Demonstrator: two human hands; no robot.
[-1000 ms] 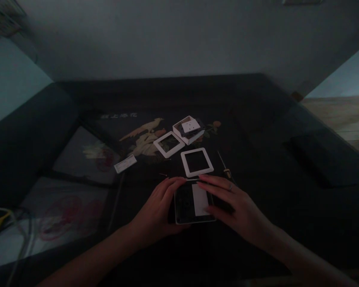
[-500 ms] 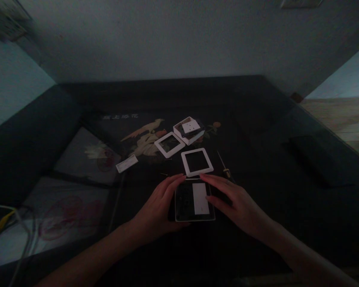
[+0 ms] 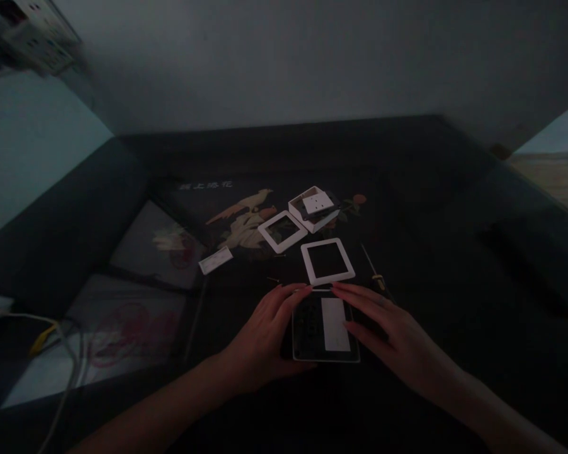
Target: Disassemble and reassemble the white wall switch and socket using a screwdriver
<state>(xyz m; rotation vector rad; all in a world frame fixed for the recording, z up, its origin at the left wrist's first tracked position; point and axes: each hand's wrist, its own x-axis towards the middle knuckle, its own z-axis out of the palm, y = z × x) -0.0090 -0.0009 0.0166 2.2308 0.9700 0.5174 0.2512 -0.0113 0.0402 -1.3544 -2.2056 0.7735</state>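
Between my hands is a square wall socket with a dark inner plate, a pale outer edge and a white rectangular cover strip on its right half. My left hand grips its left side, fingers at the far edge and thumb along the near left corner. My right hand holds the right side, fingertips on the far edge and thumb beside the white strip. Just beyond lies a white square frame. A screwdriver lies past my right hand.
Farther back are a second white frame and an open white box with a socket insert resting in it. A small white cover and two screws lie to the left. Cables run at far left.
The view has shifted, so everything appears a little farther right and slightly lower. Both hands keep their places around the wall socket, and the loose parts stay put.
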